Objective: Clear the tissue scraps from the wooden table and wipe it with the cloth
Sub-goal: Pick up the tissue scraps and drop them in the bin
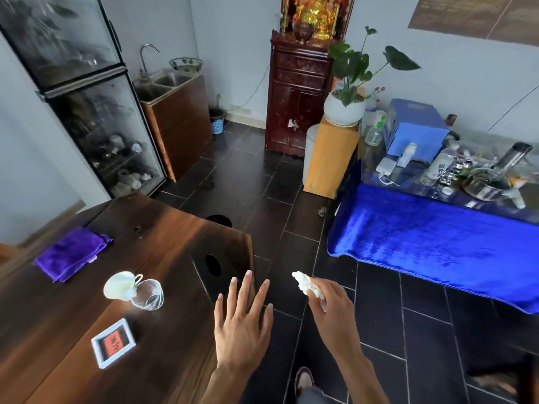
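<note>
Right hand (pixel 331 298) lower centre, fingers curled round a crumpled white tissue wad (pixel 306 282), held over the dark tile floor, off the table (pixel 163 249). Left hand (pixel 243 325) flat, fingers straight and spread, at the table's right edge. Purple cloth (pixel 71 252), folded and fuzzy, lies at left on the dark glossy wood. White cup (pixel 119 285) and clear glass cup (pixel 148 294) lie tipped, touching; contents can't tell. Framed red card (pixel 113 342) lower left.

— What sits at ten o'clock?
— A glass-fronted cabinet (pixel 87 112), and toward eleven a steel sink (pixel 167 81) on a brown unit.
— At twelve?
— A carved red cabinet (pixel 297 94) bearing a gilded shrine (pixel 316 16).
— At two?
— A potted plant (pixel 345 107), and a cluttered counter draped in blue cloth (pixel 437 243).
— Nearer, at eight?
— A white cup (pixel 119 285) touching a glass cup (pixel 148 294), with a framed card (pixel 113 342) close by.
</note>
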Demonstrator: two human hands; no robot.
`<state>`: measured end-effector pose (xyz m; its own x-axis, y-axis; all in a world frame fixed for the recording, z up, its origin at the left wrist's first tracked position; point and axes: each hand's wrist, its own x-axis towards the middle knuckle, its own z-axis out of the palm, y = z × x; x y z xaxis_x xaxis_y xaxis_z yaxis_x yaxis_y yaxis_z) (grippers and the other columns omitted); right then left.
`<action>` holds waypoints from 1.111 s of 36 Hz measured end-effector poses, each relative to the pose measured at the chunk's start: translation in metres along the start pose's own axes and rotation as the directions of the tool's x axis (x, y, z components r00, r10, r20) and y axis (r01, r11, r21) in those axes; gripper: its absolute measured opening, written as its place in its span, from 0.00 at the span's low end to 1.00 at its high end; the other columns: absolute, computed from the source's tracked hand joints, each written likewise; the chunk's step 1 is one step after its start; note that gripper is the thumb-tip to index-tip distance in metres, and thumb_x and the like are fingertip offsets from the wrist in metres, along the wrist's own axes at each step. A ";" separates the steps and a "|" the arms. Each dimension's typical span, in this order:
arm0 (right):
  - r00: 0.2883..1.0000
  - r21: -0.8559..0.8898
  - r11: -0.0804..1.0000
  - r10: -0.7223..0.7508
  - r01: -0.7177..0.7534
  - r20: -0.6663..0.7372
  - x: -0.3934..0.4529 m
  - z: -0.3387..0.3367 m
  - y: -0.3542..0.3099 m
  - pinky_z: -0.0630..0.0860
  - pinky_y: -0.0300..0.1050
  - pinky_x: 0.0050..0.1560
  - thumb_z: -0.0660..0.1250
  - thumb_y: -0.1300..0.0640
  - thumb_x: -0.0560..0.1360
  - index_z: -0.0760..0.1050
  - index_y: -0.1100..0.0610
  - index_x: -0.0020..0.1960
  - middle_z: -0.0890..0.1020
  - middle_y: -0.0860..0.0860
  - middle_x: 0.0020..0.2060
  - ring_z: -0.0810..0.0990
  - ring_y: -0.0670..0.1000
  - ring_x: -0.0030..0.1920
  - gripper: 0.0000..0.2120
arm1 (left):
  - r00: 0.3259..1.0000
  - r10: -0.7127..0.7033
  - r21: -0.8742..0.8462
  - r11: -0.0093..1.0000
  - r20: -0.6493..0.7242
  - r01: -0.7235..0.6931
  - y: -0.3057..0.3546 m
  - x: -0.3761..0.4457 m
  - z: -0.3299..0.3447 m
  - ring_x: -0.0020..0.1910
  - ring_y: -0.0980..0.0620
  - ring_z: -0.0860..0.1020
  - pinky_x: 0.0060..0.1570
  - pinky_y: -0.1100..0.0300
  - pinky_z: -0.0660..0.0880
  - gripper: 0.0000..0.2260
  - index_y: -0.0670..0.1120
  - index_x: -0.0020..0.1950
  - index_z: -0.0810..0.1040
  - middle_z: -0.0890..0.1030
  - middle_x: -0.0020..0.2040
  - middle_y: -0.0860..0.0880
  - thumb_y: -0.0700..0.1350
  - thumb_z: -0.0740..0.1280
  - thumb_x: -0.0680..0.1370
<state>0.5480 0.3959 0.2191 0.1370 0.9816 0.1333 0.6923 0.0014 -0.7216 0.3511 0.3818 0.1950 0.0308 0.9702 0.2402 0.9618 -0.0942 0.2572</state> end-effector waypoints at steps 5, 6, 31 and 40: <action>1.000 0.001 1.000 0.028 -0.028 -0.009 0.022 -0.003 0.010 0.70 0.24 0.53 0.68 0.59 0.80 0.78 0.53 0.65 0.78 0.45 0.57 0.75 0.43 0.58 0.14 | 1.000 0.005 -0.028 1.000 -0.002 -0.005 0.003 0.020 0.014 0.79 0.44 0.63 0.73 0.39 0.67 0.23 0.59 0.77 0.71 0.67 0.80 0.51 0.60 0.54 0.82; 1.000 -0.002 1.000 0.028 -0.028 -0.013 0.027 -0.004 0.013 0.69 0.23 0.53 0.68 0.59 0.80 0.79 0.53 0.64 0.78 0.45 0.56 0.75 0.42 0.58 0.13 | 1.000 0.002 -0.033 0.999 0.002 -0.002 0.004 0.026 0.017 0.80 0.44 0.63 0.73 0.39 0.67 0.23 0.59 0.77 0.71 0.66 0.80 0.51 0.60 0.54 0.82; 0.981 0.038 0.988 -0.150 0.147 0.120 0.275 -0.059 0.101 0.70 0.24 0.52 0.68 0.60 0.80 0.79 0.53 0.63 0.77 0.42 0.55 0.73 0.38 0.58 0.13 | 0.993 -0.118 -0.006 0.993 -0.014 0.118 0.112 0.235 0.098 0.81 0.47 0.59 0.77 0.42 0.58 0.24 0.63 0.77 0.68 0.59 0.83 0.55 0.61 0.53 0.82; 0.960 0.104 0.970 -0.234 0.219 0.155 0.358 -0.058 0.117 0.71 0.23 0.51 0.71 0.64 0.77 0.80 0.54 0.60 0.73 0.33 0.51 0.77 0.43 0.55 0.13 | 0.963 -0.247 -0.024 0.969 -0.106 0.246 0.132 0.296 0.105 0.79 0.43 0.65 0.72 0.38 0.66 0.24 0.59 0.74 0.75 0.66 0.80 0.50 0.62 0.51 0.82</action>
<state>0.7194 0.7366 0.2216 -0.1401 0.9715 0.1912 0.6282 0.2365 -0.7412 0.5159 0.6802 0.2016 -0.2369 0.9340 0.2675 0.9329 0.1418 0.3310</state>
